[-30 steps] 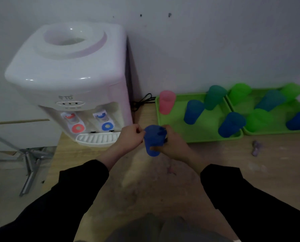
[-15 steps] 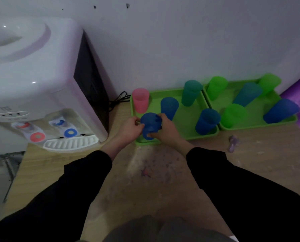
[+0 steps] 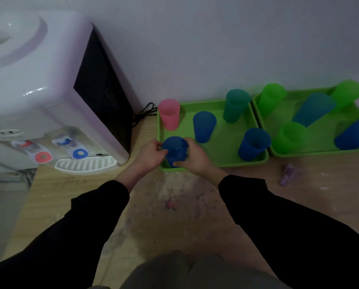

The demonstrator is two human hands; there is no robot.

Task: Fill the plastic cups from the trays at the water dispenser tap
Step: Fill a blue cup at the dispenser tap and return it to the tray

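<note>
At the near-left corner of the left green tray (image 3: 226, 165), left hand (image 3: 148, 153) and right hand (image 3: 193, 158) grip a blue cup (image 3: 175, 149) just carried from the water dispenser (image 3: 49, 84), apparently filled.

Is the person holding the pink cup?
No, the left hand and right hand grip a blue cup, while the pink cup stands untouched in the left tray behind it.

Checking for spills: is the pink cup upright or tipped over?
Upright. The pink cup stands in the far left corner of the left tray, wide mouth up, narrow base down.
</note>
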